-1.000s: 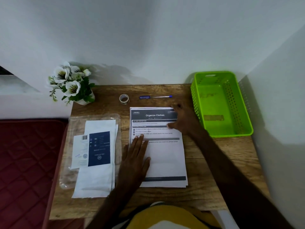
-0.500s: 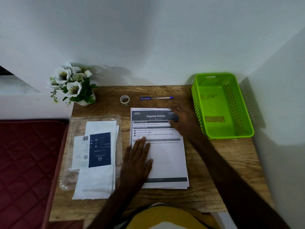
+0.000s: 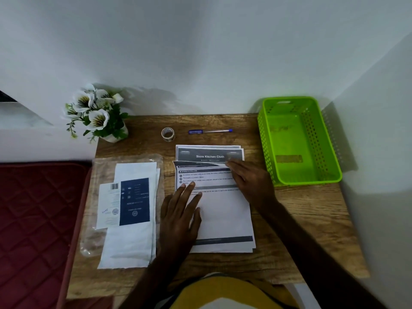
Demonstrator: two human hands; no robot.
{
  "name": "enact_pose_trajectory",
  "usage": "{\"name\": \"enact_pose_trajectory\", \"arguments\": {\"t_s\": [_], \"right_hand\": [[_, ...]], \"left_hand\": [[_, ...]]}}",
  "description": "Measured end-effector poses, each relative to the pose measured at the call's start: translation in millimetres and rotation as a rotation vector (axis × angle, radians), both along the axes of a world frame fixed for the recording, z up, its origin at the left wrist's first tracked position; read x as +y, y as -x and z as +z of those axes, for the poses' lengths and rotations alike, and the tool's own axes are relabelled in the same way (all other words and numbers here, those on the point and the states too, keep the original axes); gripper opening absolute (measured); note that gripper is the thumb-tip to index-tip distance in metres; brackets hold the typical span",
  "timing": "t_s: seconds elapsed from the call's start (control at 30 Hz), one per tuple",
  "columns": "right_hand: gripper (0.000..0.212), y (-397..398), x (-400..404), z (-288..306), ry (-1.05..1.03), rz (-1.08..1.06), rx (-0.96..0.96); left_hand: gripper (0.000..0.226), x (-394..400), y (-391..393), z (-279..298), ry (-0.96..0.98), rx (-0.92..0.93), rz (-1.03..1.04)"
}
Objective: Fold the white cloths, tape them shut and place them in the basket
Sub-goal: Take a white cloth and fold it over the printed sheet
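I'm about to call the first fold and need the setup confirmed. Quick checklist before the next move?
1. Cloths within reach, left of the papers: ok, but a card sits on them and they lie on a plastic bag.
2. Hands free: not ok. Left hand presses the papers; right hand is peeling the top sheet's far edge back.
3. Folding space: not ok, the papers fill the table's middle.
4. Tape present: ok.
5. Basket empty and open: ok.

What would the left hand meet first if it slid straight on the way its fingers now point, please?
Likely the lifted top edge of the top sheet under the left hand, then the page titled "Store Kitchen Cloth"; height there is unclear.
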State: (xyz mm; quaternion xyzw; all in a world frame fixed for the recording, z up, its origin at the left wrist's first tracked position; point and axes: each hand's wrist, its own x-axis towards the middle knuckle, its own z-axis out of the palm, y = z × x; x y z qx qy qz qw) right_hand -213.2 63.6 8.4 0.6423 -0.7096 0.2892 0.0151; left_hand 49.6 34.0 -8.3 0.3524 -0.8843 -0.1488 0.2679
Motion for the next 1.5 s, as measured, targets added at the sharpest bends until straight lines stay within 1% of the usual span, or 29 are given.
{"name": "enact_pose_trajectory", "arguments": {"t_s": [0.1, 0.23, 0.3, 0.37, 0.5, 0.7, 0.83, 0.97, 1.2, 1.33, 1.4, 1.5], "right_hand": [[0.031, -2, 10, -5, 0.005, 0.023, 0.032], [0.031, -6, 23, -12, 0.010, 0.028, 0.129], [0.032, -8, 28, -16, -0.003, 0.024, 0.188], [0.034, -12, 32, -21, -0.012, 0.028, 0.235], [0.035, -17, 39, -28, -0.014, 0.010, 0.284], [0.036, -25, 40, -31, -0.052, -0.044, 0.313], [0.039, -30, 39, -27, -0.055, -0.085, 0.295], [0.039, -46, 32, -25, -0.033, -0.108, 0.224], [0.054, -94, -14, -29, -0.256, 0.064, 0.176], [0.060, -106, -30, -33, -0.327, 0.044, 0.115], [0.060, -105, -32, -33, -0.340, 0.022, 0.080], [0.058, -99, -28, -34, -0.359, 0.018, 0.097]], "left_hand": [[0.049, 0, 1, 5, 0.071, 0.093, 0.032], [0.056, -6, 9, 11, 0.096, 0.087, 0.064], [0.054, -11, 14, 13, 0.095, 0.044, 0.048], [0.054, -15, 19, 12, 0.087, -0.041, 0.015], [0.061, -20, 22, 7, 0.080, -0.204, -0.048], [0.063, -26, 22, -4, 0.014, -0.288, -0.028], [0.054, -33, 21, -11, -0.068, -0.284, -0.014], [0.054, -37, 22, -16, -0.100, -0.294, -0.023], [0.051, -44, 26, -16, -0.122, -0.257, -0.023], [0.054, -49, 25, -15, -0.114, -0.295, -0.035], [0.055, -52, 25, -13, -0.140, -0.301, -0.033], [0.060, -56, 26, -12, -0.193, -0.344, -0.023]]}}
